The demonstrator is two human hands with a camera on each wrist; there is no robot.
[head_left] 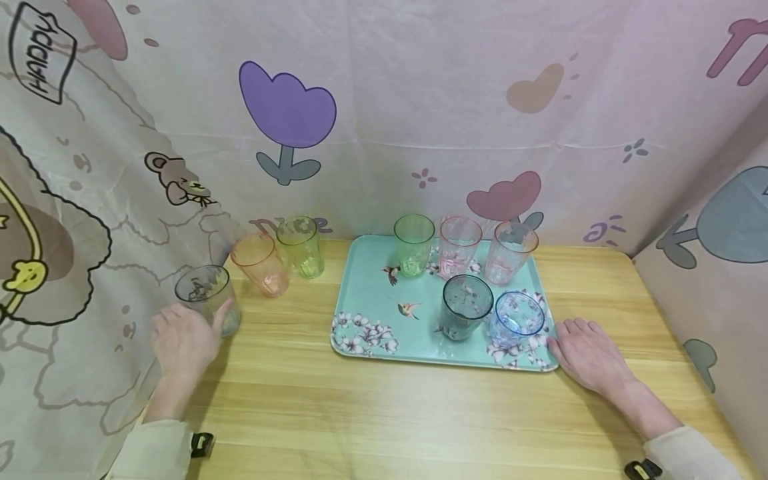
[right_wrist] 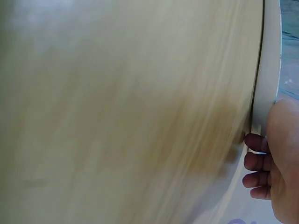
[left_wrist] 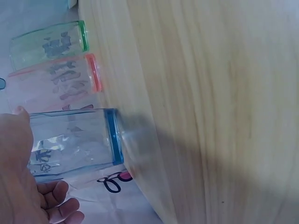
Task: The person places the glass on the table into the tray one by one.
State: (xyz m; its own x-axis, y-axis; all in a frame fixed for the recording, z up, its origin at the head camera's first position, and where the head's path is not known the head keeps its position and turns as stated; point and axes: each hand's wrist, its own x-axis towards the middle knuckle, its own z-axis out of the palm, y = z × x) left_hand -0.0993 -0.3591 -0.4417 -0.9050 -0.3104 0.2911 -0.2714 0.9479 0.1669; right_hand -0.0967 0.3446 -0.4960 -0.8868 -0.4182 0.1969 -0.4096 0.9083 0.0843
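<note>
At the left of the table, my left hand (head_left: 185,339) is cupped beside a tall dark grey glass (head_left: 211,285), thumb near one side and fingers near the other. In the left wrist view that glass (left_wrist: 77,140) stands on its base, with loosely bent fingers (left_wrist: 58,200) just past its edge. An orange glass (head_left: 261,267) and a green glass (head_left: 302,248) stand beyond it. My right hand (head_left: 591,357) lies at the near right corner of a turquoise tray (head_left: 366,287), thumb at the rim. In the right wrist view its fingertips (right_wrist: 256,161) show beside the tray's side.
On the tray stand another green glass (head_left: 414,247), two pink glasses (head_left: 459,247), a second dark grey glass (head_left: 465,310) and a short blue glass (head_left: 515,323). A printed cloth (head_left: 384,133) hangs behind and on both sides of the wooden table (head_left: 384,420).
</note>
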